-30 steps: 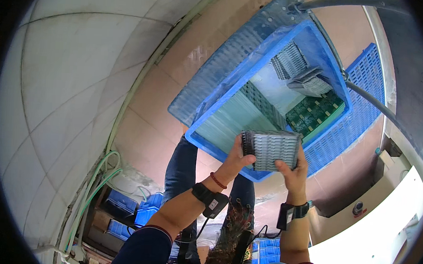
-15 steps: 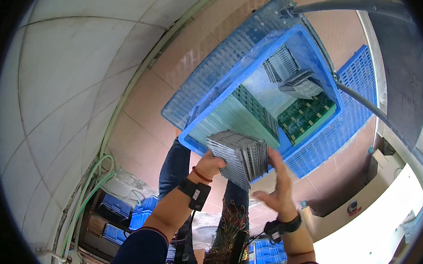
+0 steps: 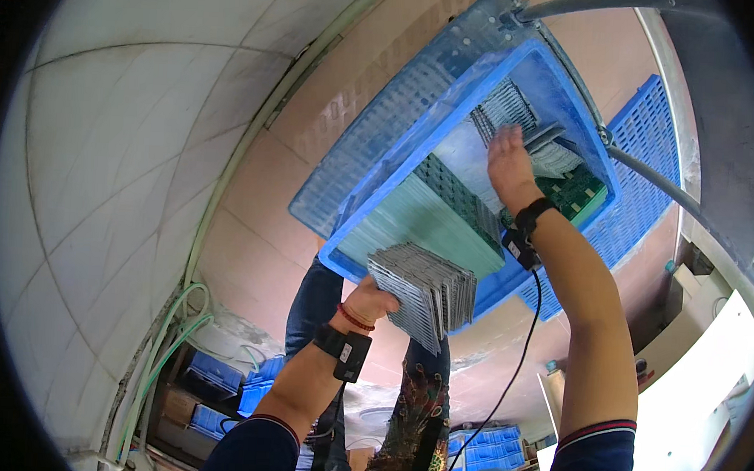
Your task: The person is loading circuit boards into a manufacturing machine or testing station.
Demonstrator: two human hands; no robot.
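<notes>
My left hand (image 3: 368,302) is closed on the left side of a stack of thin grey slotted panels (image 3: 425,293), held tilted over the near end of a blue plastic crate (image 3: 335,259). Inside that crate my right hand (image 3: 509,161) reaches out, fingers extended, at more grey panels (image 3: 507,106). Whether its fingertips touch them I cannot tell. Leaning grey panels (image 3: 556,155) lie just right of that hand. A long row of green circuit boards (image 3: 421,212) fills the crate's near left part. Another stack of green boards (image 3: 585,195) is partly hidden behind my right wrist.
The crate sits over another blue-grey crate (image 3: 382,133). A grey metal bar (image 3: 653,177) runs along the right side, above a blue slatted pallet (image 3: 647,130). White tiled wall (image 3: 143,138) stands at left, with green hoses (image 3: 171,344) below. A black cable (image 3: 516,354) hangs from my right wrist.
My right hand has left the side of the held stack and moved up and away into the crate, to the grey panels. My left hand keeps its stack in nearly the same place.
</notes>
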